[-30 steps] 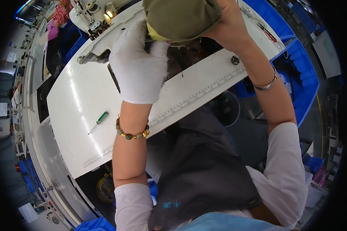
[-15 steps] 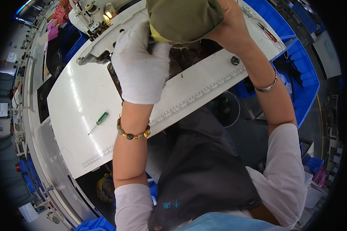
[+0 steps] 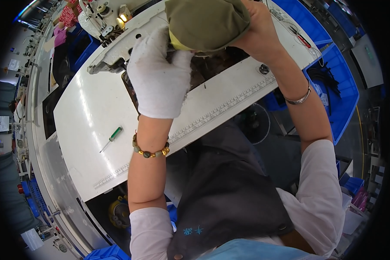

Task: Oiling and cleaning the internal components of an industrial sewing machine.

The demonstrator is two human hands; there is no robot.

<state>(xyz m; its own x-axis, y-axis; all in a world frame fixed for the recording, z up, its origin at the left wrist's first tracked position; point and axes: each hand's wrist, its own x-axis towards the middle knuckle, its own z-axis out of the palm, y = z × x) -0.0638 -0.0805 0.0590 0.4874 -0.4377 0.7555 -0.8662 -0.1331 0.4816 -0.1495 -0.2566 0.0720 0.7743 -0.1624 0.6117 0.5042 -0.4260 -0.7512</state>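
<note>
A rounded olive-green cloth piece (image 3: 208, 24), cap-like with a yellow patch at its lower left, fills the top middle. Its left edge lies between the fingers and thumb of my left hand (image 3: 158, 76), which wears a white glove. At its right edge my right hand (image 3: 262, 34), bare, curls round the cloth, with the fingertips hidden behind it. Both hands are raised over a dark opening (image 3: 214, 67) in the white sewing table (image 3: 99, 99). A pale metal machine bed (image 3: 112, 58) tilts up beside the glove, partly covered by it.
A green-handled screwdriver (image 3: 112, 138) lies on the table's left side. Along the front edge runs a printed ruler strip (image 3: 221, 108). Red-handled pliers (image 3: 301, 37) and a small dark metal part (image 3: 264, 68) rest to the right. A blue bin (image 3: 344, 97) stands beyond the right edge.
The olive cloth has tipped and shifted slightly, showing a little more of its yellow patch. Both hands keep nearly the same place on it.
</note>
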